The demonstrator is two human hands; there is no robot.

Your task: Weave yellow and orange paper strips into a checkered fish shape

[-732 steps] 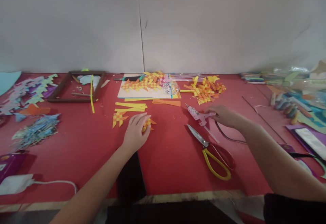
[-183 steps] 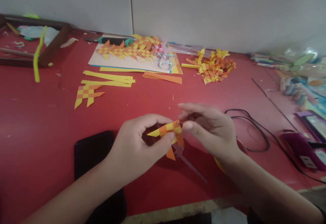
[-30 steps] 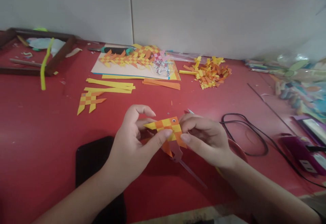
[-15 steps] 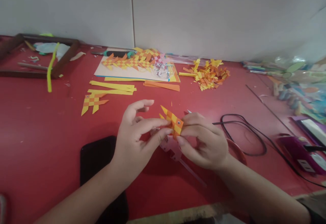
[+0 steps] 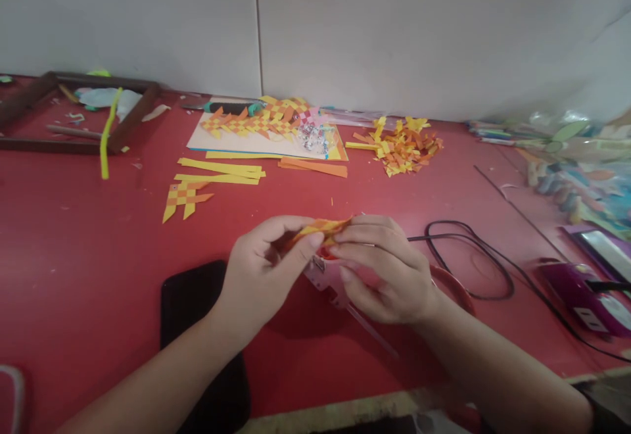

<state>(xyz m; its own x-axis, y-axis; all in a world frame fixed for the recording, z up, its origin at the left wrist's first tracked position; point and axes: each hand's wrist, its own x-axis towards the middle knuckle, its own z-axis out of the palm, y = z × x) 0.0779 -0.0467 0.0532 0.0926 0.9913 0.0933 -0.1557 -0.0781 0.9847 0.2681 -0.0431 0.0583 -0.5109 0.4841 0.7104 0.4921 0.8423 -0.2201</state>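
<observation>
Bare left forearm (image 5: 167,381) and right forearm (image 5: 507,369) slant in from the lower corners, the left hand (image 5: 256,273) pinching between thumb and bent forefinger, the right hand (image 5: 397,269) facing it, fingers curled inward above its thumb.

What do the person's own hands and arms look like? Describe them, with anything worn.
The left hand and right hand are ungloved, with no ring, watch or marking visible, though some fingers are partly hidden. The left forearm and right forearm are bare. A black sleeve shows at the right arm's lower end; no left sleeve is in view.
</observation>
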